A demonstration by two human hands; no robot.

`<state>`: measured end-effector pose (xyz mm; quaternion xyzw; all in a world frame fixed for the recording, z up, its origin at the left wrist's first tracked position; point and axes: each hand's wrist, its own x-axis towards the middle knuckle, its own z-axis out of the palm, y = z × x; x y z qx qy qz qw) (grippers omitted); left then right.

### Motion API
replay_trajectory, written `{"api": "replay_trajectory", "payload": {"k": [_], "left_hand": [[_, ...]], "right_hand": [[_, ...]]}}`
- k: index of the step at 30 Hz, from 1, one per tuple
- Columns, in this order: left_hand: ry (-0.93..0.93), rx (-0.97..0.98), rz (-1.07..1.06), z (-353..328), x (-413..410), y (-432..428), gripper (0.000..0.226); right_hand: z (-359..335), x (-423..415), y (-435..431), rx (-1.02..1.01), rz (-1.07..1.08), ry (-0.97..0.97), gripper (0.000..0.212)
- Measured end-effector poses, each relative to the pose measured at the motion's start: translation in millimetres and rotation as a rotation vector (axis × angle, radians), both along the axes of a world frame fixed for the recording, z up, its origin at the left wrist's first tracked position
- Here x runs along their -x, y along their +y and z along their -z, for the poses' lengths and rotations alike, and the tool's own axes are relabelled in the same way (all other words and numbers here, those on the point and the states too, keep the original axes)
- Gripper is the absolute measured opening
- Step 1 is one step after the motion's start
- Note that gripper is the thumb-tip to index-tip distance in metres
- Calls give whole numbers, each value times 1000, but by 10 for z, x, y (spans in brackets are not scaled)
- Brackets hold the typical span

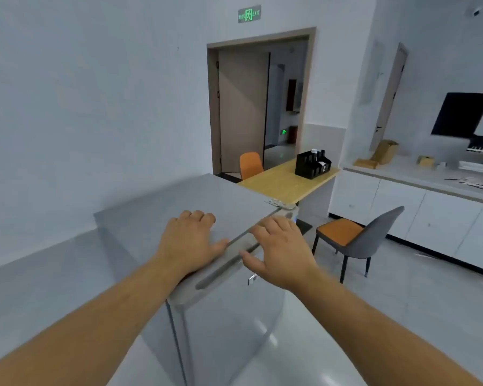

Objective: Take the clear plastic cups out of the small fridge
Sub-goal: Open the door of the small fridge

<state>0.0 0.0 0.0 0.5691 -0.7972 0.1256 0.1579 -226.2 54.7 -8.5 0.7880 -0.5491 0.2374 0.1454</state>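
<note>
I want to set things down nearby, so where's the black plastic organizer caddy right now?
In the head view, the black plastic organizer caddy sits upper right of centre on the light wooden table, beside the open doorway and beyond the small grey fridge.

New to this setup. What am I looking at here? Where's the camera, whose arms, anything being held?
There is no robot here: a person works with bare hands. The single picture comes from a wide-angle camera worn on the person's head, looking forward and down, so the two forearms reach in from the bottom edge.

Right in front is the small fridge, grey, seen from above. The left hand lies flat on its top. The right hand is over the top edge of the fridge door, fingers spread near the grip slot. Neither hand holds anything. The door looks shut or barely ajar, so no cups are visible.

Behind: a wooden table with a black organizer, a grey chair with an orange seat, white cabinets, and an open doorway under a green exit sign.
</note>
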Motion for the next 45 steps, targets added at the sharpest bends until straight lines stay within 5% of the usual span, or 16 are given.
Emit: {"api": "replay_trajectory", "payload": {"k": [5,10,19,25,28,36,45], "left_hand": [[215,-139,-14,271,-144,-175,70],[200,-118,10,298,-150,-230,62],[224,-164,3,267,-145,-158,59],[149,-169,35,225,-122,-90,56],[113,-160,64,225,-115,-67,54],[94,-172,90,231,30,45,43],[-18,-154,59,337,188,221,58]], "right_hand": [[399,-295,-115,12,-198,3,39],[588,-483,-197,148,-304,-156,23],[532,-417,35,19,-301,-150,28],[247,-101,392,-138,35,-343,30],[107,79,435,-298,154,-173,54],[79,750,617,-392,362,29,22],[241,1469,730,-383,471,80,45]]}}
